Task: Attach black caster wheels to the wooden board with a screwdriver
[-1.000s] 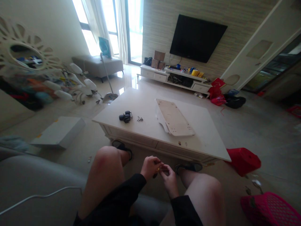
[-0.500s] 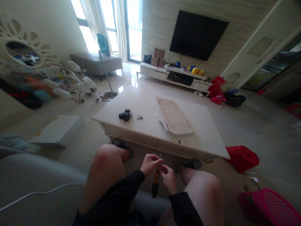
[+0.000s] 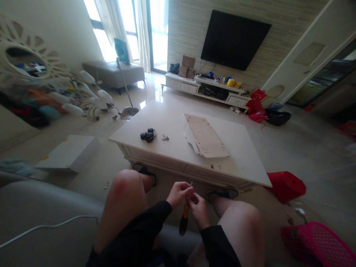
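In front of my knees, I hold a screwdriver (image 3: pixel 183 221) with an orange and black handle hanging downward. My right hand (image 3: pixel 199 210) is closed, its fingers pinched round the screwdriver where handle meets shaft. My left hand (image 3: pixel 178 194) is closed too, with thumb and fingertips pinching the shaft just above the right fingers. A short metal end pokes up past the left fingertips; whether a small part is there as well I cannot tell. Beyond the hands, a pale flat panel (image 3: pixel 207 135) with small holes near its ends lies on the white table (image 3: pixel 155 115).
Black castor-like parts (image 3: pixel 148 135) and a small pile of screws (image 3: pixel 165 138) lie on the table's left. Two small pieces (image 3: pixel 212 166) rest near its front edge. A red stool-like object (image 3: pixel 287 187) and pink basket (image 3: pixel 319 241) stand right, a white box (image 3: pixel 69 154) left.
Both hands stay nearly in place on the screwdriver. The metal end above the left fingertips has shifted slightly to the right, and the handle's lower end has dropped a little.
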### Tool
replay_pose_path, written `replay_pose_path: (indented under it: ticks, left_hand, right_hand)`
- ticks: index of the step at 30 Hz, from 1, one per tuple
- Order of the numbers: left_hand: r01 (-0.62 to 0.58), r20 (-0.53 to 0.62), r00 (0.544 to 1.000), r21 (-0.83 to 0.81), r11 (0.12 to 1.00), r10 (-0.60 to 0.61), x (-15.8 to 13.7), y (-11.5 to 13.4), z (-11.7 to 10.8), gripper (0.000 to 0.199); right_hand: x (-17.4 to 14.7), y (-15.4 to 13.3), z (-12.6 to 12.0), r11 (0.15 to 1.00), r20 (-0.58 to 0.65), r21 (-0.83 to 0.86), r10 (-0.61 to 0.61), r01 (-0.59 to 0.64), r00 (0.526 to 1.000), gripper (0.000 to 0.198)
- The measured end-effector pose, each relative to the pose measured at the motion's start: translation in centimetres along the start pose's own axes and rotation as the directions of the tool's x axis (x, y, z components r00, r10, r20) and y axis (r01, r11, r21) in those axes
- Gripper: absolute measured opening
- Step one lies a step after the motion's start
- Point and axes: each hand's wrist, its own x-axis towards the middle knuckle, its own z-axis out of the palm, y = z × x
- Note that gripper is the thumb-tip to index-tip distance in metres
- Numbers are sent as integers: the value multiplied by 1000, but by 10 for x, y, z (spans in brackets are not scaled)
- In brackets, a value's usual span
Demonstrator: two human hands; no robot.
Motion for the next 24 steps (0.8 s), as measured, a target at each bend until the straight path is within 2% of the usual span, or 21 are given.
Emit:
replay_pose_path:
  ticks: [6, 12, 24]
  left_hand:
    - [-35, 17, 999, 19, 999, 35, -1, 0, 0, 48]
    - [-57, -26, 998, 51, 997, 58, -2, 1, 1, 46]
    - [-62, -7, 998, -82, 995, 62, -1, 1, 0, 49]
  right_hand:
    - [1, 4, 1, 1000, 10, 8, -5, 5, 1000, 65]
    - [1, 6, 0, 1000, 7, 5, -11, 11, 1000, 64]
    - [3, 9, 0, 1000, -34, -6, -11, 10, 999, 69]
